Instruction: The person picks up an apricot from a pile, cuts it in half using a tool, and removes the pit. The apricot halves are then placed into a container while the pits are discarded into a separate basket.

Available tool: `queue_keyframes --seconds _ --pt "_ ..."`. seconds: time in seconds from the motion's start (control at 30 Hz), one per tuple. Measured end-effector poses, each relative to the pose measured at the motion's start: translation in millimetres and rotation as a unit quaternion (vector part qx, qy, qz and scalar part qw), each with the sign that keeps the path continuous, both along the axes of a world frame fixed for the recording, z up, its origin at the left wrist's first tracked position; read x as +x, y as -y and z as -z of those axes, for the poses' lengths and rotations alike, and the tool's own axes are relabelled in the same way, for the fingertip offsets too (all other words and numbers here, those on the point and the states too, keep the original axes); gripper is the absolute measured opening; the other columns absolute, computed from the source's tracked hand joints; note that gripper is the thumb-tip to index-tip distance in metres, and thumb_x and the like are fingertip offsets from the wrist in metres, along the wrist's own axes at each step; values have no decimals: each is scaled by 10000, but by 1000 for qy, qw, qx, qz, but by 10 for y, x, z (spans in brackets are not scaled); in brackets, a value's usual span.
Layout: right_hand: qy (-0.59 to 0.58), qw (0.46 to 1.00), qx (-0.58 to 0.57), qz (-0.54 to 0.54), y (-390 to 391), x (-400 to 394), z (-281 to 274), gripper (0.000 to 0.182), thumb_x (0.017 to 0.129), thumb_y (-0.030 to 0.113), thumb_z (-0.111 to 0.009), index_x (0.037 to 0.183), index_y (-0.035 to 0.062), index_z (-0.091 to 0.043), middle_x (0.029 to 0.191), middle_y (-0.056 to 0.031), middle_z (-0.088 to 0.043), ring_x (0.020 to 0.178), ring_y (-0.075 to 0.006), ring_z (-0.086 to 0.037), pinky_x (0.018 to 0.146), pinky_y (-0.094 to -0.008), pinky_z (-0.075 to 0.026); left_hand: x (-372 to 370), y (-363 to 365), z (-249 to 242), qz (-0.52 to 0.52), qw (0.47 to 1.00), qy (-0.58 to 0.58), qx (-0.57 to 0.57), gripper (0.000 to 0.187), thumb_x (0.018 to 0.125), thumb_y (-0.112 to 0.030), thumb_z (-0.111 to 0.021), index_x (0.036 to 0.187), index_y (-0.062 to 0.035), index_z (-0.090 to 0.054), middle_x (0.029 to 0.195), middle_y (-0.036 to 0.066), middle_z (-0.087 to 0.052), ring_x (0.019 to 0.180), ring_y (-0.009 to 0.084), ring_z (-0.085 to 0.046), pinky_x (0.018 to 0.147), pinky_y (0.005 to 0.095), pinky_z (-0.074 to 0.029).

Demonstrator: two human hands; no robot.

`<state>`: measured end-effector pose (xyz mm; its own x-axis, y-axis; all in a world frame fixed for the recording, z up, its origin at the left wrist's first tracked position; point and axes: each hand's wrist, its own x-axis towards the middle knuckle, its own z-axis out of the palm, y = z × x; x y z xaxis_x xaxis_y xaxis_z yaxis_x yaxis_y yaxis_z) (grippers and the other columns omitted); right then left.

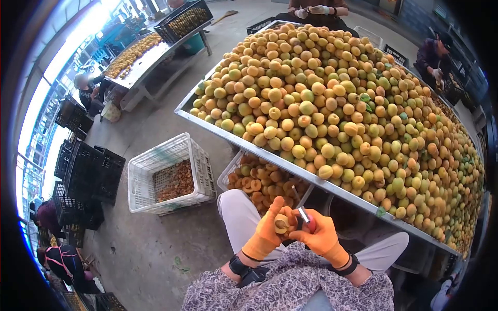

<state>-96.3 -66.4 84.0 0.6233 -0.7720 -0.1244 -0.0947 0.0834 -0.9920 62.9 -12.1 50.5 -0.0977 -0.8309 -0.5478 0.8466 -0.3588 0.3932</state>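
Both my hands wear orange gloves and are close together above my lap. My left hand (pixel 265 234) grips a cut apricot (pixel 281 224), its pale inside facing up. In my right hand (pixel 324 239) is a small knife (pixel 310 222) with a red handle; its short blade points up and to the left, close to the fruit. Just beyond my hands, below the table edge, a crate (pixel 224 179) holds halved apricots (pixel 259 181). A big heap of whole apricots (pixel 316 103) fills the metal-edged table (pixel 244 144) in front of me.
A white plastic crate (pixel 136 179) with apricot pits (pixel 175 180) at its bottom stands on the floor to my left. Black crates (pixel 91 166) are stacked further left. Another fruit table (pixel 140 78) is at the back left. Several people work around the room, one (pixel 317 10) across the heap.
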Motion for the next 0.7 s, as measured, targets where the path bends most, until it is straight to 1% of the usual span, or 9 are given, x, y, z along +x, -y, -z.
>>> queue_keyframes --seconds 0.1,0.23,0.3,0.4,0.43,0.47,0.53,0.63,0.7 --pt "-14 998 -60 -26 -48 -49 -78 568 669 30 -843 1184 -2 -606 848 -45 -704 766 -73 -627 723 -241 -524 -180 -20 -160 -27 999 22 28 551 868 -633 -571 812 -86 -603 682 37 -578 577 137 -541 507 236 -411" --pt "-75 993 -84 -28 -91 -142 -37 594 660 44 -851 1197 -6 -601 825 -58 -698 761 -67 -623 720 -240 -523 -296 -63 -94 -35 997 34 52 489 891 -583 -587 849 -95 -584 667 12 -553 568 129 -501 501 245 -398" --pt "-5 994 -106 -3 -114 -168 98 588 674 124 -840 1217 74 -618 835 -129 -696 696 -157 -663 673 -274 -528 -338 -88 71 -13 999 7 46 475 902 -570 -581 839 -99 -580 666 11 -551 567 127 -488 501 244 -392" --pt "-32 994 -97 -28 -66 -223 122 557 665 132 -833 1186 92 -642 838 -121 -695 692 -183 -664 669 -278 -525 -460 -47 220 -24 991 129 39 571 844 -678 -563 728 -121 -620 657 6 -599 574 144 -567 484 267 -420" --pt "-66 991 -102 -50 -40 -266 96 465 676 41 -783 1127 97 -681 829 -86 -699 716 -135 -666 668 -273 -528 -434 -18 186 15 998 43 49 618 835 -715 -535 743 -110 -627 670 4 -612 557 136 -549 472 249 -392" --pt "-65 991 -103 -46 -30 -295 94 465 676 41 -783 1127 97 -681 829 -86 -699 716 -135 -666 668 -273 -528 -428 -26 205 18 998 45 48 618 835 -715 -535 743 -110 -627 670 4 -612 557 136 -549 472 249 -392" --pt "-108 962 -243 -55 -9 -342 104 418 703 66 -752 1111 127 -683 842 -105 -689 718 -235 -683 644 -310 -531 -433 -29 217 92 993 -2 71 658 828 -746 -506 752 -104 -627 668 2 -610 538 118 -527 458 223 -353" --pt "-221 918 -318 -89 -95 -382 268 345 735 93 -716 1075 128 -679 850 -104 -679 717 -308 -659 625 -335 -526 -455 -85 267 127 986 48 92 636 860 -728 -476 786 -116 -632 666 -6 -608 507 89 -498 430 215 -307" --pt "-189 928 -314 -72 -83 -450 406 306 747 108 -710 1050 117 -673 835 -107 -669 699 -301 -657 613 -343 -522 -479 -144 388 143 984 12 101 561 894 -667 -490 818 -130 -629 653 -8 -598 502 94 -506 419 223 -316"
